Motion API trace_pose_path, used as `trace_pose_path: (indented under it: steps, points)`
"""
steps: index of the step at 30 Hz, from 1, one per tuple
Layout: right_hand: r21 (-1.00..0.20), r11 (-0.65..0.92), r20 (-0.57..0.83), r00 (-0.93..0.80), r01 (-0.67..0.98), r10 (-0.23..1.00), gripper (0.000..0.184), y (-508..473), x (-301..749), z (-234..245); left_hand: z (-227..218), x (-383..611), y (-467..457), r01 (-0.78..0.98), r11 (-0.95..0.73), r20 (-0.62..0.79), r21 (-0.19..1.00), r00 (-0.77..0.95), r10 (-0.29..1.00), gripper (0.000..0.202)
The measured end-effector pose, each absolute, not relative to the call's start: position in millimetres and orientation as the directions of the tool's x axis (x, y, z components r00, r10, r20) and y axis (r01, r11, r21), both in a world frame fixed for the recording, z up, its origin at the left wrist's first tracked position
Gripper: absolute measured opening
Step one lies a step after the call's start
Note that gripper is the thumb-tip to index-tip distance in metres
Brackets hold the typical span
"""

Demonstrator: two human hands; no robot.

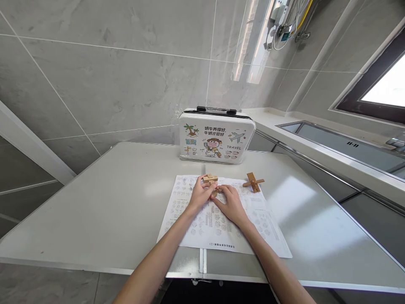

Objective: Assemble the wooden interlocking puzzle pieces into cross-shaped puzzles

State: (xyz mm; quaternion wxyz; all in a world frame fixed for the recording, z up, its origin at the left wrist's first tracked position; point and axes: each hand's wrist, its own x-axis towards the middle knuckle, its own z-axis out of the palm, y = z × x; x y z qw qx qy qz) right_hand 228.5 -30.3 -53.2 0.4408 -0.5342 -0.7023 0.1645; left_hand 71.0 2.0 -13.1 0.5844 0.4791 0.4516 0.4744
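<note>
Wooden blocks (210,179): up over the far part of the printed sheet (198,238), around mid-table, in the left hand's (200,193) grip. Right hand (232,203) is close beside it, fingertips curled at the near end of the blocks; can't tell if it's clamped on anything, fingers hide the contact.

Surface: pale, glossy table (95,202), metal seam (203,261) down the middle, sheet lying across it. Sheet print reads upside down from the near side.

Room: grey tiled wall (120,84) on the far side, sink (332,139) and white counter (268,116) to the right, window (386,88) beyond, hoses (302,21) high on the far right.

Around: wooden cross (253,183) at the sheet's far right corner, clear of the right hand. White cartoon case (218,143) stands upright at the table's far side, blocking the wall behind it.
</note>
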Motion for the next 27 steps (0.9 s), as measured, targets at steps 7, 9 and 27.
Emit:
trace_pose_path:
  steps: [7, 9, 27]
  points:
    - [-0.837, 0.290, 0.363, 0.074, 0.464, 0.929, 0.032, -30, 230, -40, -13, 69, 1, -0.075, 0.100, -0.088, 0.992, 0.153, 0.984, 0.071]
    - [-0.875, 0.260, 0.321, 0.087, 0.408, 0.943, 0.030, -30, 231, -36, -12, 69, 0, -0.074, 0.107, -0.094, 0.992, 0.154, 0.984, 0.071]
    - [-0.992, 0.075, 0.067, 0.084, -0.098, 0.994, 0.050, -23, 237, -36, -14, 71, 0, -0.058, 0.084, -0.073, 0.995, 0.175, 0.982, 0.069]
